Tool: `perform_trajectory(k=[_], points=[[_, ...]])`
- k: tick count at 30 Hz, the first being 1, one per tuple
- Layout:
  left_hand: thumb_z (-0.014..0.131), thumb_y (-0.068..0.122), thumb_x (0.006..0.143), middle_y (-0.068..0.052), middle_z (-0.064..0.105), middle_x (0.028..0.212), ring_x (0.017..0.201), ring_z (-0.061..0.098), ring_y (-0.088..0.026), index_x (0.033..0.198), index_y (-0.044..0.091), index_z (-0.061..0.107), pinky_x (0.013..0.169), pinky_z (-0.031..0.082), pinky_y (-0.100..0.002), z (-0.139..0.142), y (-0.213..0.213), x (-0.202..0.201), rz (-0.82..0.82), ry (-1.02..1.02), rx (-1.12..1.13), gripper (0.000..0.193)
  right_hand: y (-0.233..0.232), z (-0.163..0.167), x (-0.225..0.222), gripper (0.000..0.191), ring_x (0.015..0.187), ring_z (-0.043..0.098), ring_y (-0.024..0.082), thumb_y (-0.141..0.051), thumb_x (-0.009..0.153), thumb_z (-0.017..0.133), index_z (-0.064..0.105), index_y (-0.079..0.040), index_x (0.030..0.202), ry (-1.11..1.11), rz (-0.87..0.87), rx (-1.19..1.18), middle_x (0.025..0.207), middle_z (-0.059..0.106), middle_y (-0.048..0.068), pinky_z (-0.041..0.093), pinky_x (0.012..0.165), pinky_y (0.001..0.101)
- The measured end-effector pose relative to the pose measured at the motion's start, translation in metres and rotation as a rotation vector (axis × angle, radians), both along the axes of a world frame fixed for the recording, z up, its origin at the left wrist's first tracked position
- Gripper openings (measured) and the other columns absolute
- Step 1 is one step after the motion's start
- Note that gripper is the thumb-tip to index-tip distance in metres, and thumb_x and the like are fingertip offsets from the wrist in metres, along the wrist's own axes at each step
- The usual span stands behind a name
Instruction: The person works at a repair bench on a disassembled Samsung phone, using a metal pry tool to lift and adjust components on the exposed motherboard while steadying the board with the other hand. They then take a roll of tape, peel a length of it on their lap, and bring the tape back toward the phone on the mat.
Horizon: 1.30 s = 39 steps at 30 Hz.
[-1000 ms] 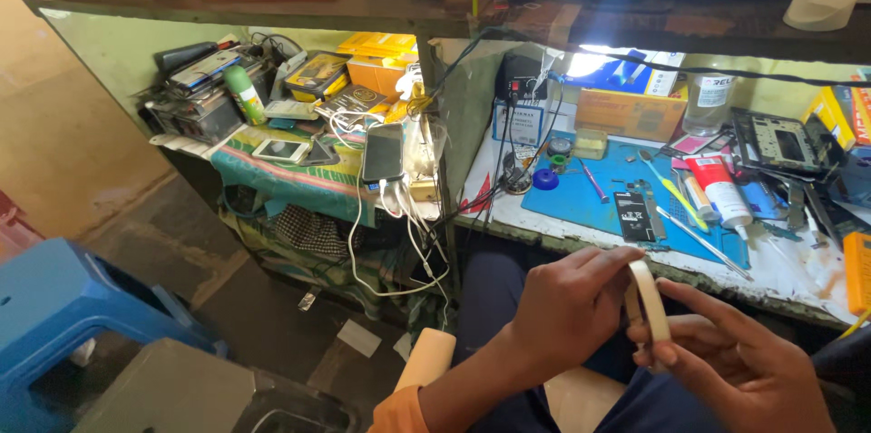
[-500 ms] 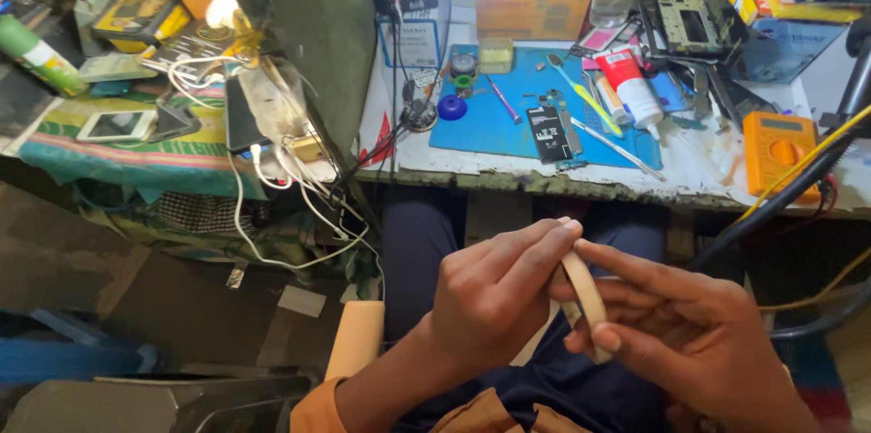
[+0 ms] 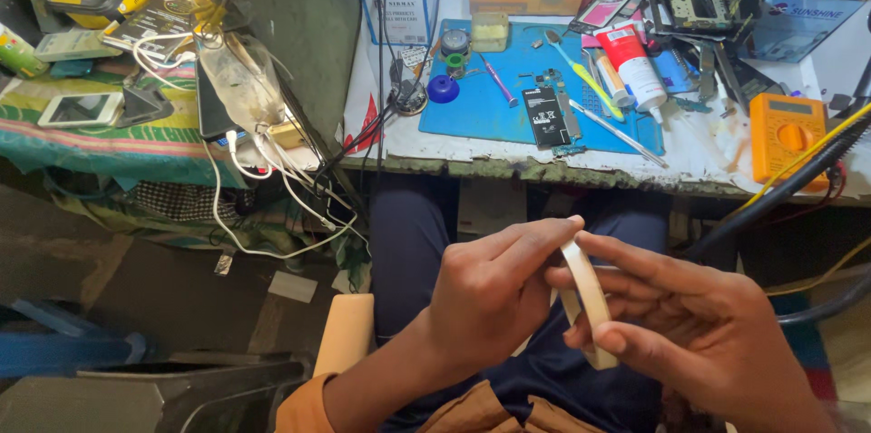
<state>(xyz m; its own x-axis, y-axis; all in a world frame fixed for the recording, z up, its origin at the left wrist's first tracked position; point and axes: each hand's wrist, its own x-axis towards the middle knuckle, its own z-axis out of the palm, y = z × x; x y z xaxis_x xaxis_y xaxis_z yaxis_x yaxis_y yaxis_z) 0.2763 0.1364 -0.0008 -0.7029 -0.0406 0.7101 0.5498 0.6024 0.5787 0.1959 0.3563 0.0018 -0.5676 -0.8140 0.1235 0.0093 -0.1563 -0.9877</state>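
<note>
Apparently both the left hand (image 3: 494,292) and right hand (image 3: 699,333) grip a tape roll (image 3: 588,299).

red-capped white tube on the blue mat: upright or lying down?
Lying down. The white tube rests lengthwise on the blue mat, red cap end away from the person.

A cream-white roll of tape (image 3: 588,306) sits against dark navy trousers (image 3: 426,243) and an orange-brown sleeve (image 3: 304,410). On the bench a bright blue work mat (image 3: 490,107) carries a black phone battery (image 3: 547,116), a red-and-white tube (image 3: 633,66) and a yellow-green toothbrush (image 3: 585,75). An orange multimeter (image 3: 787,129) lies beside it. White cables (image 3: 245,170) hang over a green striped cloth (image 3: 118,143).
</note>
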Motion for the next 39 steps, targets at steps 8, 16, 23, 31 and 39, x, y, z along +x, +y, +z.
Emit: perform_trajectory(k=[8, 16, 23, 31, 39], points=[[0.063, -0.006, 0.094, -0.017, 0.074, 0.11, 0.094, 0.078, -0.03, 0.128, 0.003, 0.066, 0.079, 0.063, -0.035, -0.004, 0.0, -0.002, 0.023, -0.05, 0.055, 0.036, 0.001, -0.004, 0.001, 0.069, 0.1, 0.08, 0.026, 0.001, 0.095, 0.071, 0.044, 0.009, 0.158, 0.001, -0.032, 0.026, 0.132, 0.069, 0.027, 0.063, 0.084, 0.036], [0.062, -0.001, 0.097, -0.018, 0.073, 0.117, 0.102, 0.075, -0.033, 0.132, 0.002, 0.065, 0.086, 0.061, -0.036, 0.014, -0.007, -0.006, 0.008, -0.145, 0.023, 0.035, 0.003, -0.015, -0.003, 0.047, 0.097, 0.078, 0.023, -0.004, 0.093, 0.076, 0.063, 0.008, 0.135, -0.033, -0.154, 0.212, 0.107, 0.082, 0.023, 0.063, 0.087, 0.0342], [0.066, 0.004, 0.098, -0.022, 0.066, 0.134, 0.121, 0.07, -0.036, 0.131, -0.004, 0.063, 0.1, 0.06, -0.038, 0.039, -0.012, 0.011, -0.035, -0.045, -0.065, 0.033, -0.002, -0.014, -0.002, 0.041, 0.1, 0.079, 0.02, -0.005, 0.09, 0.078, 0.069, 0.005, 0.129, 0.048, -0.26, 0.287, 0.106, 0.082, 0.018, 0.063, 0.087, 0.0326], [0.073, 0.006, 0.096, -0.02, 0.07, 0.128, 0.118, 0.073, -0.033, 0.123, -0.003, 0.068, 0.098, 0.061, -0.037, 0.031, -0.011, 0.02, 0.007, -0.043, -0.216, 0.029, -0.013, -0.018, -0.002, 0.041, 0.093, 0.08, 0.011, -0.006, 0.085, 0.082, 0.077, 0.001, 0.124, 0.381, -0.245, 0.196, 0.106, 0.081, 0.009, 0.061, 0.083, 0.025], [0.073, 0.002, 0.097, -0.017, 0.071, 0.128, 0.113, 0.076, -0.03, 0.124, 0.0, 0.068, 0.091, 0.064, -0.034, 0.021, -0.02, 0.01, -0.056, -0.052, -0.162, 0.028, -0.019, -0.021, -0.01, 0.036, 0.093, 0.078, 0.015, -0.003, 0.075, 0.082, 0.078, 0.002, 0.11, 0.513, -0.326, 0.21, 0.103, 0.083, 0.013, 0.059, 0.083, 0.0267]])
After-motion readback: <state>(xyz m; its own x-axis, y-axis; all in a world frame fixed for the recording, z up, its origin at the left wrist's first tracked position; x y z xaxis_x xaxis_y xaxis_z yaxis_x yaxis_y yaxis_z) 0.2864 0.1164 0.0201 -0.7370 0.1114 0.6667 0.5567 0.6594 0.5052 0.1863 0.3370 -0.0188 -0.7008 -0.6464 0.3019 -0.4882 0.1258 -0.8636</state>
